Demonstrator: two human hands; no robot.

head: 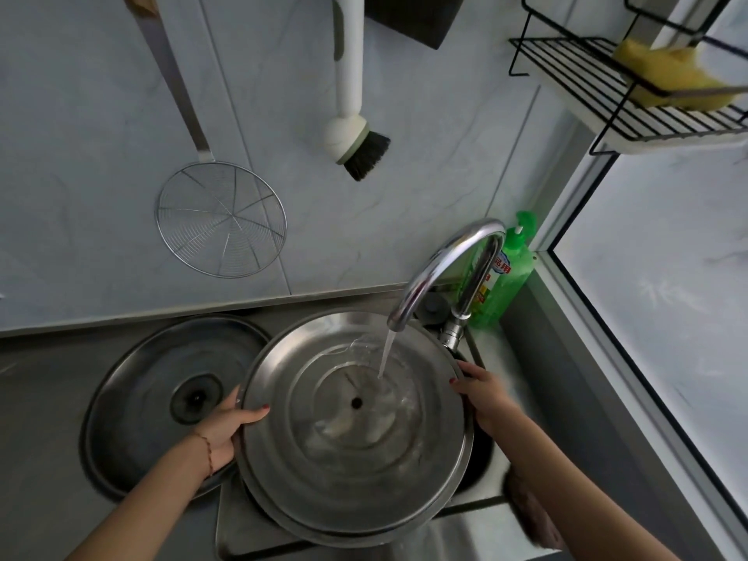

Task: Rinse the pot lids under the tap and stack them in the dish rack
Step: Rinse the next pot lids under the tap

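Note:
A large steel pot lid (324,459) lies underside up over the sink, and water from the tap (449,261) pours into its middle. My left hand (228,423) grips its left rim, thumb over the edge. My right hand (483,392) holds its right rim. Under it shows the edge of another steel lid (307,534). A third lid (154,398) with a dark knob rests on the counter to the left, behind my left hand.
A green dish soap bottle (506,277) stands behind the tap. On the wall hang a wire skimmer (222,219) and a dish brush (356,143). A black wire shelf (631,91) with a yellow sponge (668,74) sits upper right. The sink's steel edge (465,516) runs along the front.

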